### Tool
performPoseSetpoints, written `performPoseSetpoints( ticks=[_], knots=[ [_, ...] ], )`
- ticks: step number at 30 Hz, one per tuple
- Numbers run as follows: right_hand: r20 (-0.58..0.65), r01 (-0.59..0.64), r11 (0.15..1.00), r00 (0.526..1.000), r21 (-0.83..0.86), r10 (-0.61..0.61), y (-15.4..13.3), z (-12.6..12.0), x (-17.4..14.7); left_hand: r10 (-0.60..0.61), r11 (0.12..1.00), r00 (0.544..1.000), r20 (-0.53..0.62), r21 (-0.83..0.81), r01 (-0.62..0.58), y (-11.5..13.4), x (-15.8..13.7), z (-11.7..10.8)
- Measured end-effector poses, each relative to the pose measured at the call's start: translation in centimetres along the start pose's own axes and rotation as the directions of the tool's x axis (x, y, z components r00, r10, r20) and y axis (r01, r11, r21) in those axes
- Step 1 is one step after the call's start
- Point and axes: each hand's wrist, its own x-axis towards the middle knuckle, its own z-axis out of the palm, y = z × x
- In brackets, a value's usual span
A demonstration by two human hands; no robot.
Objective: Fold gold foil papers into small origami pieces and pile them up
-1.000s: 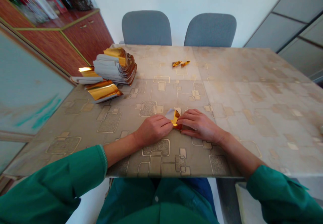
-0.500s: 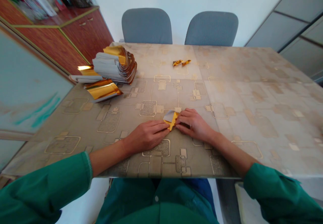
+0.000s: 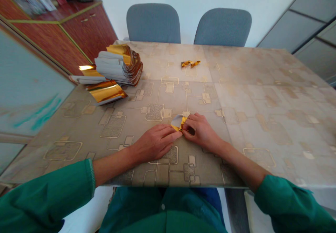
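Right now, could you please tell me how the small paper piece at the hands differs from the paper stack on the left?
The small paper piece looks much smaller, while the paper stack is a thick pile of many sheets. The left hand and right hand touch the small paper piece; the paper stack lies untouched, farther away. Both show gold and whitish surfaces.

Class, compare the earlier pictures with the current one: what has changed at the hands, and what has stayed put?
The left hand has shifted left and toward the person, its fingers now straighter; the right hand has moved slightly left. Both remain on the foil paper. The foil stack and two small folded pieces stayed put.
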Motion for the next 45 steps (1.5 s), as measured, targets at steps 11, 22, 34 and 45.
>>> performPoseSetpoints(
  ticks=[11, 22, 34, 45],
  knots=[
    [-0.041, -0.034, 0.999, 0.999, -0.010, 0.034, -0.1, 0.8, -0.2, 0.047, 0.993, 0.999, 0.014, 0.104, -0.048, 0.2, 0.2, 0.1],
    [-0.095, -0.073, 0.997, 0.993, 0.018, 0.075, -0.6, 0.9, -0.4, 0.040, 0.991, 0.998, 0.038, 0.128, -0.045, 0.5, 0.3, 0.1],
    [-0.251, -0.158, 0.987, 0.955, 0.010, 0.155, -0.1, 0.2, -1.5, 0.074, 0.977, 0.996, 0.054, 0.194, -0.084, 0.3, 0.4, 0.3],
    [-0.043, 0.219, 0.846, 0.961, -0.486, -0.274, -0.6, -1.4, -3.1, 0.074, 0.977, 0.994, 0.083, 0.194, -0.089, 0.3, 0.3, 0.3]
  ],
)
